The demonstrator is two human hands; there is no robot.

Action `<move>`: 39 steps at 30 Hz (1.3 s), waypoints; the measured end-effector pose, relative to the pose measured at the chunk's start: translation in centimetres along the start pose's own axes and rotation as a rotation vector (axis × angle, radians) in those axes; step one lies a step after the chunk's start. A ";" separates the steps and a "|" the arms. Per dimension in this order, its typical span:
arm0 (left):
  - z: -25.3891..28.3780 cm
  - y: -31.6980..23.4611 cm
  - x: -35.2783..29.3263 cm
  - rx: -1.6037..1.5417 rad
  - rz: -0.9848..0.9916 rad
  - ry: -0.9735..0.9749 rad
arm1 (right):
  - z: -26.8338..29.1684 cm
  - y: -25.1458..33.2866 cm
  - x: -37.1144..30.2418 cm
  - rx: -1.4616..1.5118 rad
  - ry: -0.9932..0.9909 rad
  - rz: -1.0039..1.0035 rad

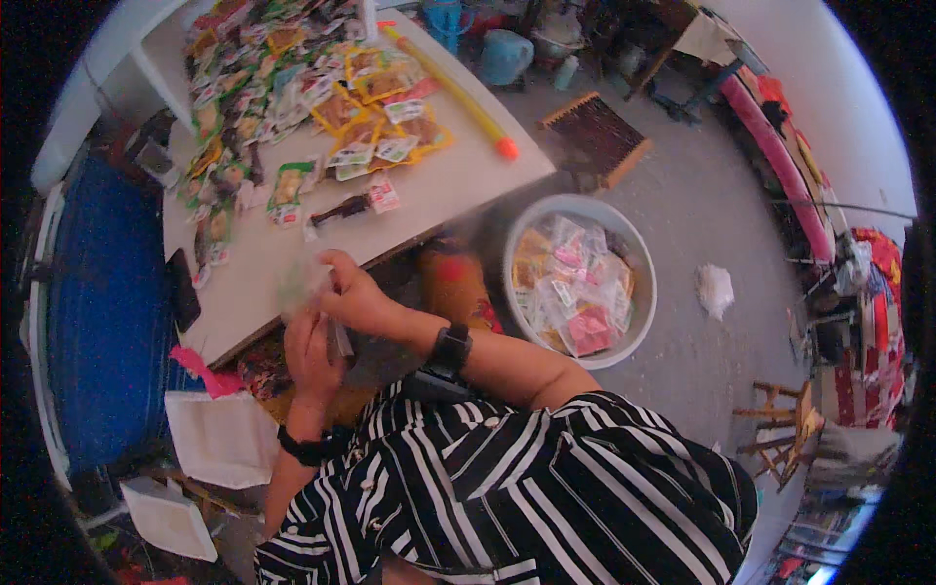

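My left hand and my right hand meet at the near edge of the white table. Between them is a small clear-and-green plastic packet, smeared by motion. Fingers of both hands are closed on it; its contents cannot be made out. Just beyond them on the tabletop lie a dark-brown snack packet with a red-and-white label and a green packet of pale pieces. Farther back are several yellow snack packets and a large heap of small mixed packets.
A white tub of clear bags and snack packets stands on the floor to the right. A yellow stick with an orange tip lies along the table's right side. A black phone sits at its left edge. A low woven stool stands beyond the tub.
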State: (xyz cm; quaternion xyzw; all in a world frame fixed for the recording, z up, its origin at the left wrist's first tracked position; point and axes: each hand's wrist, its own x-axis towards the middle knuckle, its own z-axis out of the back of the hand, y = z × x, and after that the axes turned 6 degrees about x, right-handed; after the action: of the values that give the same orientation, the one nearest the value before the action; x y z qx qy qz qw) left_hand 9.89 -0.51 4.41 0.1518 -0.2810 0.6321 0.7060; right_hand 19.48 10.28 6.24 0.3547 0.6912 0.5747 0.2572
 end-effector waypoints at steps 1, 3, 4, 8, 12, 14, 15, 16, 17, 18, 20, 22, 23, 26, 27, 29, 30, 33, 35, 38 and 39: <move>0.2 -0.4 -0.1 -0.024 -0.030 -0.017 | 0.5 1.0 -0.3 -0.018 0.055 0.058; 0.4 -1.0 -0.7 -0.072 -0.083 -0.053 | 2.6 3.4 -1.6 -0.202 0.137 0.124; 0.3 -1.1 -1.1 -0.092 -0.094 -0.057 | 4.0 4.7 -2.2 -0.210 0.165 0.091; -1.2 0.3 -3.8 -0.065 0.047 0.056 | 9.7 8.7 -4.8 -0.256 0.136 0.008; -2.1 2.9 -8.1 -0.056 0.270 0.176 | 17.3 10.6 -8.8 -0.183 -0.179 0.043; -2.0 4.4 -9.9 0.013 0.367 0.239 | 21.3 10.5 -11.0 0.038 -0.285 0.068; -1.9 5.2 -10.5 0.070 0.393 0.257 | 23.4 10.0 -11.5 0.047 -0.354 -0.001; -1.8 5.9 -10.9 0.133 0.476 0.333 | 25.4 9.2 -11.9 0.058 -0.411 -0.058; -1.5 6.5 -11.1 0.180 0.460 0.313 | 27.2 8.1 -12.4 -0.010 -0.427 -0.100; -1.2 6.9 -11.4 0.211 0.416 0.305 | 29.0 6.9 -12.8 -0.080 -0.459 -0.157; -0.5 7.4 -11.4 0.285 0.433 0.394 | 32.4 4.2 -12.9 -0.358 -0.503 -0.253; -0.3 7.2 -11.5 0.351 0.401 0.364 | 35.3 1.5 -12.5 -0.792 -0.565 -0.395; -0.1 7.1 -11.5 0.386 0.397 0.359 | 36.7 0.5 -12.3 -0.986 -0.513 -0.372; 0.0 6.8 -11.8 0.355 0.396 0.322 | 39.4 -2.3 -11.6 -1.420 -0.448 -0.414; 0.1 6.9 -12.0 0.345 0.392 0.315 | 39.8 -3.3 -11.7 -1.432 -0.412 -0.378; 0.2 7.1 -12.5 0.324 0.387 0.299 | 39.5 -5.8 -12.4 -1.442 -0.489 -0.391; 0.3 7.1 -12.8 0.340 0.379 0.284 | 38.7 -7.6 -12.8 -1.444 -0.456 -0.445; 0.6 7.0 -14.2 0.380 0.400 0.213 | 35.9 -11.9 -14.5 -1.439 -0.154 -0.545; 0.9 7.1 -15.3 0.378 0.442 0.139 | 33.8 -14.0 -15.3 -1.339 -0.222 -0.610; 1.3 7.4 -17.5 0.261 0.694 0.028 | 32.1 -14.3 -14.3 -1.252 -0.164 -0.427; 1.5 7.9 -18.4 0.175 0.821 0.010 | 31.5 -13.8 -13.5 -1.267 -0.196 -0.331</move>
State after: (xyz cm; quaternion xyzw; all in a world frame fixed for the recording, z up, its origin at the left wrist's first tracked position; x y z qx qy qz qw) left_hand 1.12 -14.97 -6.32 0.0837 -0.2598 0.8833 0.3810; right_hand 49.12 17.68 -14.49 0.0746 0.2384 0.7879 0.5628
